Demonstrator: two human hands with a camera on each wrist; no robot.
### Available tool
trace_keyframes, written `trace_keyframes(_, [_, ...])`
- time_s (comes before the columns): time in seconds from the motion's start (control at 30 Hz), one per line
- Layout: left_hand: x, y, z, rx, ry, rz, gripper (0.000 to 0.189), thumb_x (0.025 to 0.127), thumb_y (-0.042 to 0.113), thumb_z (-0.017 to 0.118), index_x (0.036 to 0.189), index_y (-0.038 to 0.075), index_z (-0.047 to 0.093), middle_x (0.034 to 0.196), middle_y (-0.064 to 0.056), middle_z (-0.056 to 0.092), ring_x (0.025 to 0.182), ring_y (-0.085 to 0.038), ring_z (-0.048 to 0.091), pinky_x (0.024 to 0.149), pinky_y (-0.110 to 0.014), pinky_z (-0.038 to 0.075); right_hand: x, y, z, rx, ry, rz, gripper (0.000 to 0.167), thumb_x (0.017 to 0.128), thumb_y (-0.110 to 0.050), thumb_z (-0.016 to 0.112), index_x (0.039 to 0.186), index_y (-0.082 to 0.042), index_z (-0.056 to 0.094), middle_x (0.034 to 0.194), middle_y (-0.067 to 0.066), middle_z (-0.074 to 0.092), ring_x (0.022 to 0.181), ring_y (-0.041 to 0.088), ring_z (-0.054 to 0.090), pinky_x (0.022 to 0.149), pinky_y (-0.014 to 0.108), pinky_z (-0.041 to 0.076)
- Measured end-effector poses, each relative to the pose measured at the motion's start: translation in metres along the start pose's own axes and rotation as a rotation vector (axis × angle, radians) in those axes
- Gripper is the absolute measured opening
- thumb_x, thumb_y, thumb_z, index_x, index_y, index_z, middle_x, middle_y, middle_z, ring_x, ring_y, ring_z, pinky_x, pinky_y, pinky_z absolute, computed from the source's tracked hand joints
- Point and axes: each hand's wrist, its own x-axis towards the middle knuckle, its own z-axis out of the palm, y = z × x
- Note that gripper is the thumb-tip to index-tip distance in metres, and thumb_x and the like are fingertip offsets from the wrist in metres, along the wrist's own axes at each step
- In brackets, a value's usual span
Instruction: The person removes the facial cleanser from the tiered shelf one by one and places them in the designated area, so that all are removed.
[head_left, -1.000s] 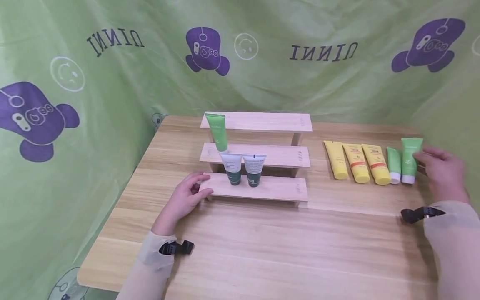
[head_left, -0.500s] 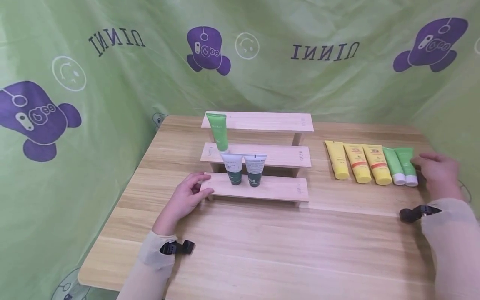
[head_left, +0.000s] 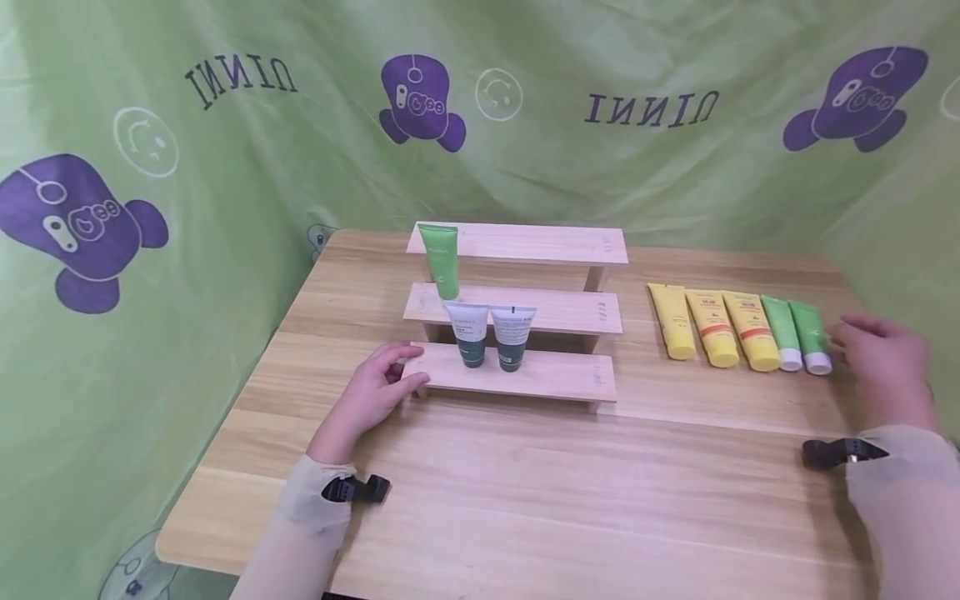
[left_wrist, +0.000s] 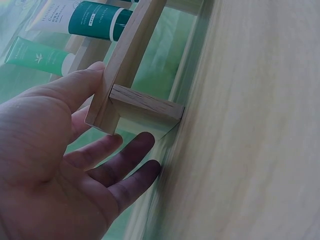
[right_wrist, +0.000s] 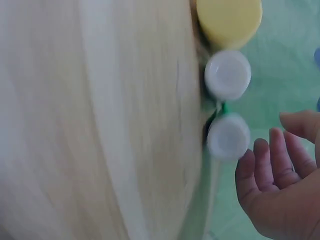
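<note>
My left hand [head_left: 369,393] holds the left end of the lowest step of a three-tier wooden stand [head_left: 555,375]. In the left wrist view the thumb lies on the plank's edge while the lower fingers [left_wrist: 125,162] hang free beneath. Two white-and-dark-green tubes [head_left: 471,335] stand upright on the lowest step, and a green tube [head_left: 442,262] stands on the middle one. At right, my right hand [head_left: 888,358] is beside the outermost green tube [head_left: 810,333], fingers loosely bent and nothing in them. In the right wrist view its fingertips come close to that tube's white cap [right_wrist: 228,137].
Left of that tube lie another green tube [head_left: 782,329] and three yellow tubes [head_left: 717,325], side by side on the wooden table [head_left: 600,500]. A green printed curtain [head_left: 540,150] hangs behind and around the table.
The right hand pushed the outermost green tube leftward against its neighbour, then came slightly away from it. The left hand keeps its place on the stand.
</note>
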Motion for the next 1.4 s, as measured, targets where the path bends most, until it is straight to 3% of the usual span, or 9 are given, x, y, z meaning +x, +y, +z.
trace_keyframes(0.17, [0.002, -0.001, 0.0, -0.007, -0.005, 0.006, 0.046, 0.087, 0.028, 0.076, 0.127, 0.008, 0.064, 0.136, -0.014, 0.052, 0.1, -0.025, 0.058, 0.089, -0.043, 0.048, -0.02, -0.013, 0.021, -0.005, -0.045, -0.145, 0.03, 0.089, -0.032, 0.074, 0.116, -0.026, 0.062, 0.093, -0.022, 0.059, 0.073, -0.004, 0.062, 0.062, 0.013, 0.048])
trace_keyframes(0.37, [0.003, -0.001, 0.0, 0.004, -0.002, 0.015, 0.045, 0.087, 0.029, 0.076, 0.126, 0.008, 0.064, 0.134, -0.012, 0.054, 0.1, -0.024, 0.056, 0.089, -0.042, 0.047, -0.05, -0.033, 0.05, 0.152, -0.156, -0.322, 0.024, 0.087, -0.017, 0.077, 0.109, -0.018, 0.067, 0.09, -0.015, 0.067, 0.074, 0.0, 0.065, 0.064, 0.014, 0.052])
trace_keyframes(0.43, [0.003, -0.001, 0.0, 0.008, 0.002, 0.021, 0.045, 0.087, 0.029, 0.076, 0.125, 0.008, 0.064, 0.134, -0.012, 0.055, 0.101, -0.024, 0.056, 0.09, -0.042, 0.047, -0.062, -0.04, 0.061, 0.211, -0.185, -0.364, 0.025, 0.085, -0.013, 0.078, 0.108, -0.014, 0.068, 0.089, -0.011, 0.069, 0.074, 0.002, 0.066, 0.063, 0.015, 0.052])
trace_keyframes(0.83, [0.004, 0.001, 0.001, -0.004, 0.008, 0.016, 0.044, 0.087, 0.028, 0.076, 0.125, 0.008, 0.065, 0.133, -0.011, 0.055, 0.1, -0.023, 0.056, 0.09, -0.041, 0.047, -0.124, -0.078, 0.139, 0.273, -0.339, -0.604, 0.018, 0.085, 0.0, 0.075, 0.103, -0.004, 0.07, 0.085, -0.002, 0.069, 0.071, 0.009, 0.064, 0.06, 0.016, 0.051])
trace_keyframes(1.2, [0.001, 0.001, 0.002, 0.002, -0.003, -0.011, 0.045, 0.088, 0.032, 0.075, 0.126, 0.01, 0.064, 0.136, -0.01, 0.053, 0.103, -0.025, 0.056, 0.092, -0.042, 0.047, -0.159, -0.105, 0.214, 0.395, -0.595, -0.75, 0.02, 0.085, 0.009, 0.07, 0.103, 0.011, 0.064, 0.087, 0.005, 0.068, 0.075, 0.015, 0.065, 0.068, 0.023, 0.055])
trace_keyframes(1.4, [-0.001, 0.0, 0.0, 0.0, -0.001, -0.02, 0.046, 0.088, 0.032, 0.075, 0.127, 0.009, 0.064, 0.137, -0.011, 0.053, 0.107, -0.027, 0.057, 0.094, -0.044, 0.047, -0.17, -0.128, 0.26, 0.353, -0.687, -0.768, 0.02, 0.086, 0.003, 0.072, 0.103, 0.009, 0.064, 0.089, 0.008, 0.067, 0.076, 0.019, 0.065, 0.07, 0.028, 0.055])
